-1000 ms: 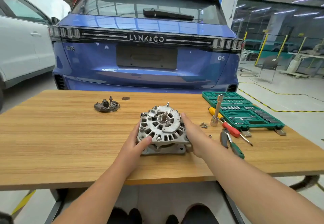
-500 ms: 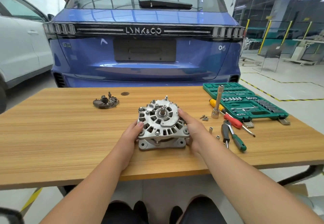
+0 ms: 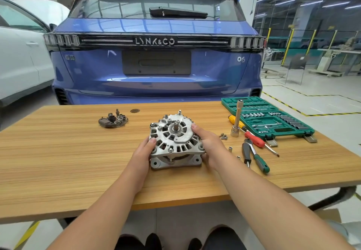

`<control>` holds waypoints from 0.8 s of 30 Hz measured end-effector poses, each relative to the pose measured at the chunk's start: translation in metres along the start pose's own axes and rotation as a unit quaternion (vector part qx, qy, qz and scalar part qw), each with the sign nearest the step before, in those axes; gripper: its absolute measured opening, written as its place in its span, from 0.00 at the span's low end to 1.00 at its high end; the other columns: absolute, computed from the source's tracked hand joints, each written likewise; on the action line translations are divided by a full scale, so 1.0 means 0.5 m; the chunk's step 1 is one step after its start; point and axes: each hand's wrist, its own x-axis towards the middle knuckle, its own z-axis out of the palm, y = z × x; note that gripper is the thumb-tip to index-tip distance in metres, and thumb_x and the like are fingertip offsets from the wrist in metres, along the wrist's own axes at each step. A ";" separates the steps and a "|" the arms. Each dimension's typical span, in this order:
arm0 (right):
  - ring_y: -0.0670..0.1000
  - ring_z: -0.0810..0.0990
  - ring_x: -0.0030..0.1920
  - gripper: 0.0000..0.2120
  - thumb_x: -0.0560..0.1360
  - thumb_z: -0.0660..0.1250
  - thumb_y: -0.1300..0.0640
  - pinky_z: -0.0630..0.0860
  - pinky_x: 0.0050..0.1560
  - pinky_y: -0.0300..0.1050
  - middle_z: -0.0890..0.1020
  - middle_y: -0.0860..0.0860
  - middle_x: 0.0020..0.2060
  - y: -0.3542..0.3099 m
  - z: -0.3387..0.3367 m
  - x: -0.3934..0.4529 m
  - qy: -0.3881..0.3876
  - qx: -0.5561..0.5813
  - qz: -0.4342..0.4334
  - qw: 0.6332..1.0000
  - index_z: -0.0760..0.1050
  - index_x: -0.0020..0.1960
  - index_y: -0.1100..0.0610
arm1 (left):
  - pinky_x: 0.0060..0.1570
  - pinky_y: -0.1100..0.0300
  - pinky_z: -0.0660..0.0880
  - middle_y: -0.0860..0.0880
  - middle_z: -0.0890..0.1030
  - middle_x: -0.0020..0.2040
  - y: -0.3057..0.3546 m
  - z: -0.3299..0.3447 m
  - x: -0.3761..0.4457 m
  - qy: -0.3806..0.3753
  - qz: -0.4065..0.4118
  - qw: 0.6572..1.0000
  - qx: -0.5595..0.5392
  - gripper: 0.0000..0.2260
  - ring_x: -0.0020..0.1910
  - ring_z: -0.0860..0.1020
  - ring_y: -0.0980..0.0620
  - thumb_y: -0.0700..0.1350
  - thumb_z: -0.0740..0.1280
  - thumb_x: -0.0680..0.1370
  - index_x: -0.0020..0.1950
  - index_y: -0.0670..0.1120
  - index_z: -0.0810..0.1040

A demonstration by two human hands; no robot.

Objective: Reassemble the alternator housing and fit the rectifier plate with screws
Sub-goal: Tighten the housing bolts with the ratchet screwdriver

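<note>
Both hands flank the alternator housing [image 3: 175, 142], which sits on the table [image 3: 58, 161] with its shaft end up. Left hand [image 3: 143, 153] grasps the housing's left rim, thumb on a vent; right hand [image 3: 208, 144] grasps its right side, fingertips on top. Against the frame a second ago, the left thumb now lies higher on the rim and the housing looks slightly turned, so the halves seem to be getting seated. Rectifier plate [image 3: 113, 120] lies untouched well to the housing's far left; loose screws [image 3: 223, 136] just to its right, beyond the right hand. Fitting not yet begun
</note>
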 end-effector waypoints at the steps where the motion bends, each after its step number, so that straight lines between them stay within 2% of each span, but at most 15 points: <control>1: 0.60 0.82 0.59 0.32 0.67 0.77 0.37 0.70 0.71 0.64 0.87 0.54 0.53 0.000 -0.001 0.007 -0.001 -0.002 -0.001 1.000 0.80 0.62 0.57 | 0.56 0.53 0.74 0.54 0.85 0.60 0.001 0.000 0.005 -0.002 0.000 1.000 0.002 0.23 0.57 0.84 0.54 0.64 0.64 0.75 0.68 0.58 0.77; 4: 0.60 0.81 0.60 0.34 0.66 0.77 0.36 0.69 0.71 0.64 0.86 0.54 0.54 -0.001 -0.002 0.029 0.002 -0.006 -0.001 1.000 0.80 0.63 0.56 | 0.57 0.52 0.75 0.53 0.85 0.61 0.002 0.000 0.025 0.002 -0.001 1.000 0.006 0.23 0.58 0.84 0.54 0.63 0.64 0.76 0.70 0.57 0.76; 7: 0.59 0.83 0.58 0.30 0.68 0.76 0.37 0.70 0.70 0.63 0.87 0.53 0.50 -0.003 -0.004 0.053 -0.006 -0.012 0.006 1.000 0.81 0.61 0.56 | 0.59 0.51 0.75 0.53 0.85 0.61 -0.001 0.002 0.043 0.005 0.002 1.000 0.007 0.24 0.59 0.84 0.53 0.63 0.64 0.77 0.71 0.57 0.75; 11: 0.60 0.85 0.55 0.27 0.68 0.77 0.37 0.73 0.69 0.64 0.88 0.54 0.48 -0.009 -0.011 0.071 -0.020 -0.025 0.016 0.999 0.83 0.57 0.56 | 0.56 0.53 0.75 0.54 0.85 0.60 -0.004 0.010 0.054 0.020 0.003 1.000 -0.002 0.25 0.58 0.84 0.54 0.63 0.64 0.76 0.72 0.57 0.74; 15: 0.55 0.87 0.48 0.27 0.66 0.77 0.37 0.77 0.64 0.60 0.88 0.53 0.46 -0.014 -0.016 0.073 -0.027 -0.041 0.018 0.999 0.83 0.55 0.55 | 0.63 0.50 0.75 0.54 0.85 0.60 -0.005 0.011 0.058 0.031 0.000 1.000 0.002 0.26 0.58 0.84 0.53 0.63 0.64 0.75 0.73 0.57 0.74; 17: 0.56 0.87 0.48 0.28 0.65 0.78 0.36 0.78 0.63 0.59 0.88 0.51 0.45 -0.020 -0.014 0.068 0.005 -0.061 0.016 0.998 0.81 0.55 0.55 | 0.66 0.49 0.74 0.55 0.84 0.61 -0.004 0.013 0.056 0.041 -0.007 0.999 0.009 0.29 0.60 0.83 0.52 0.64 0.65 0.75 0.74 0.57 0.72; 20: 0.54 0.81 0.52 0.34 0.65 0.74 0.29 0.77 0.60 0.57 0.84 0.50 0.50 -0.034 -0.013 0.055 0.098 -0.166 -0.026 0.981 0.78 0.57 0.54 | 0.70 0.48 0.71 0.54 0.82 0.64 -0.001 0.019 0.052 0.063 -0.029 0.998 0.010 0.31 0.64 0.80 0.51 0.66 0.65 0.75 0.76 0.57 0.71; 22: 0.53 0.80 0.54 0.35 0.67 0.71 0.27 0.76 0.57 0.54 0.83 0.50 0.52 -0.043 -0.023 0.041 0.115 -0.226 -0.060 0.966 0.77 0.60 0.54 | 0.70 0.48 0.69 0.54 0.80 0.68 0.005 0.025 0.046 0.083 -0.049 0.995 0.011 0.29 0.66 0.77 0.50 0.66 0.65 0.78 0.77 0.58 0.69; 24: 0.53 0.79 0.54 0.33 0.71 0.68 0.28 0.75 0.53 0.51 0.82 0.50 0.53 -0.046 -0.044 0.025 0.109 -0.275 -0.083 0.952 0.77 0.61 0.54 | 0.70 0.44 0.68 0.53 0.77 0.71 0.011 0.036 0.037 0.115 -0.068 0.990 0.034 0.30 0.68 0.74 0.48 0.67 0.62 0.79 0.78 0.57 0.68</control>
